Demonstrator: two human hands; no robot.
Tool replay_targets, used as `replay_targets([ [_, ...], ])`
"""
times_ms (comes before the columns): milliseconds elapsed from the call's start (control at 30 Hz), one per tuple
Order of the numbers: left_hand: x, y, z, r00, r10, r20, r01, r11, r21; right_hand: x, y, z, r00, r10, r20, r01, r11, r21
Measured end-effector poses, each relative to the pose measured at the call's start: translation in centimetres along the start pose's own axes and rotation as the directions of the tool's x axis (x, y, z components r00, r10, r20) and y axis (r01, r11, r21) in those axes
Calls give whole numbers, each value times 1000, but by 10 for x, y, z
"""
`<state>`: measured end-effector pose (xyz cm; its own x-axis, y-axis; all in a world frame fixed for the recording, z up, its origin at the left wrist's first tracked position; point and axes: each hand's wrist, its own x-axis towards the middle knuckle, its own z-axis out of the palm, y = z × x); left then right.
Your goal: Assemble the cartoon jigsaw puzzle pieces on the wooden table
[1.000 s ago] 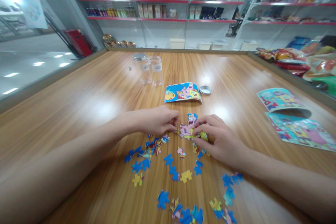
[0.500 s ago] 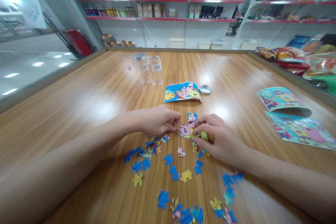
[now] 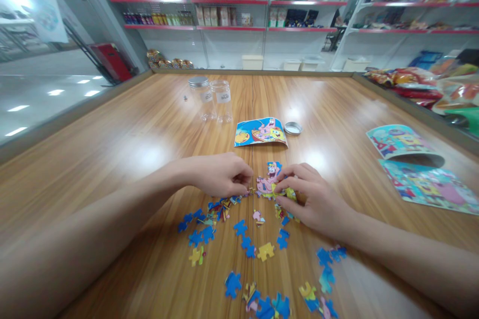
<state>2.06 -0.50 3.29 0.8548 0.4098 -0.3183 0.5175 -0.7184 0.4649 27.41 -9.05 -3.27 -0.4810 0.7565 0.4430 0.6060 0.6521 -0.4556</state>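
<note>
Left fingers [image 3: 239, 190] had curled tighter, hold unclear; right fingers [image 3: 292, 182], parted, touched puzzle [image 3: 265, 185]; beyond them stood two jars [image 3: 223, 103], then counter's edge [image 3: 284, 74].

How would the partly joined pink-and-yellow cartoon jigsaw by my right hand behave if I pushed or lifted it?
The partly joined jigsaw would probably slide, since the brown wood-grain table looks glossy. Lifted, it might sag or split, since its tabbed edges suggest interlocking. It's likely light: a loose yellow puzzle piece nearby looks thin.

Your left hand [image 3: 222, 174]: beside joined puzzle pieces [image 3: 266, 186]
Your right hand [image 3: 309, 197]: touching them
Clear jars [image 3: 223, 105]: toward tabletop's far edge [image 3: 258, 73]
</note>
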Motion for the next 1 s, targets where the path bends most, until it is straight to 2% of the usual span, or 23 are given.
replay_targets([
  [133,-4,0,-5,999,-32,42,31,999,29,0,1,0,1000,1,3,-1,1000,0],
  [267,-6,4,-9,999,-33,-20,33,999,4,0,0,-1,1000,2,12,-2,1000,3],
  [367,-4,9,-7,1000,11,-27,-12,1000,-24,0,-2,-2,1000,1,13,-1,1000,4],
  [567,0,12,1,989,146,-20,-145,989,29,0,-1,-1,1000,3,17,-3,1000,3],
  [1000,-1,12,3,993,118,-13,-115,983,140,0,-1,-1,1000,10,15,-10,1000,-1],
])
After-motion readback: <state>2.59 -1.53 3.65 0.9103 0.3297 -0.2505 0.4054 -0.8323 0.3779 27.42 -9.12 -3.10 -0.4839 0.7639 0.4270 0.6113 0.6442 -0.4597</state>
